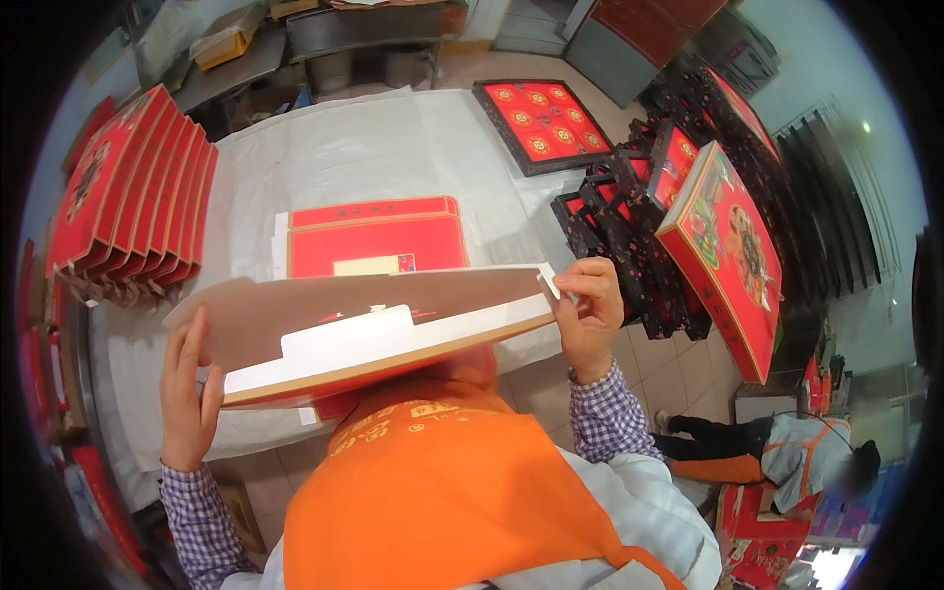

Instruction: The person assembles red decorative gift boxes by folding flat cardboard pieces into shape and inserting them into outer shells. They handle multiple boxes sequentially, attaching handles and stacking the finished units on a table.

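A partly folded cardboard gift box (383,349) spans the space between my two hands, its brown inside facing up. White flaps line its near edge, and a little red shows on its outside. My left hand (190,393) holds the box's left end, fingers up along the edge and thumb in front. At the other end, my right hand (593,310) pinches a small white corner flap between thumb and fingers. Behind the held box, a flat red carton (376,236) with a pale label lies on the table; its near part is hidden.
White sheeting covers the table (344,147). Folded red cartons (138,197) stand in a row at left. A black-edged tray of red packs (543,123) lies at the far right, beside stacked dark trays (629,236) and a leaning red box (733,261). Another person (787,452) stands at lower right.
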Demonstrator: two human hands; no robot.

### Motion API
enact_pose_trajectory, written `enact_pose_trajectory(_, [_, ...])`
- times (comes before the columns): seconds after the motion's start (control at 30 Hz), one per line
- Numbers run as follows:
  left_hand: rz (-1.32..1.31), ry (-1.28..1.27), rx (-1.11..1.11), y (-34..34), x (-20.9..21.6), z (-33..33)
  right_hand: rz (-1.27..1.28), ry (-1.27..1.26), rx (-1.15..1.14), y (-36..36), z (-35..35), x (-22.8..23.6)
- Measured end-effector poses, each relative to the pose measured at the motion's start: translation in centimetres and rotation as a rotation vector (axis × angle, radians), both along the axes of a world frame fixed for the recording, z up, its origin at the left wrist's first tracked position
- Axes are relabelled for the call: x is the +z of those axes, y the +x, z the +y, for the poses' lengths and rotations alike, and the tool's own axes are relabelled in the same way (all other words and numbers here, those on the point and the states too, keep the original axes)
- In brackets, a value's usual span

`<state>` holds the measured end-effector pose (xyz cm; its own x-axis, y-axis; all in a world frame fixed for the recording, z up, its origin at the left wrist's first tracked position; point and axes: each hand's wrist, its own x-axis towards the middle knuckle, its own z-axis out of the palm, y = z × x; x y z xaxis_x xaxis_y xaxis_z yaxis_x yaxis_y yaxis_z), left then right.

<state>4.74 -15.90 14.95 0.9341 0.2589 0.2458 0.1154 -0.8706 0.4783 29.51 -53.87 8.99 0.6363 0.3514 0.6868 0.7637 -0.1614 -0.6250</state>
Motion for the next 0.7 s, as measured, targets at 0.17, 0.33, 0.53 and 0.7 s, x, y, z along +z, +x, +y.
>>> enact_pose_trajectory(0.17, [0.019, 0.005, -0.009, 0.1, 0.8, -0.6, -0.052, -0.109, 0.078, 1.3, 0.2, 2.0])
enact_pose_trajectory(0.33, [0.013, -0.031, -0.012, 0.1, 0.6, -1.0, 0.041, -0.163, 0.132, 2.2, 1.0, 3.8])
enact_pose_trajectory(0.53, [0.039, -0.026, 0.009, 0.1, 0.9, -1.7, 0.114, -0.424, -0.001, 3.1, 2.6, 5.9])
enact_pose_trajectory(0.7, [0.027, -0.027, 0.011, -0.5, 1.0, -2.3, 0.099, -0.408, -0.252, 2.9, 4.8, 5.3])
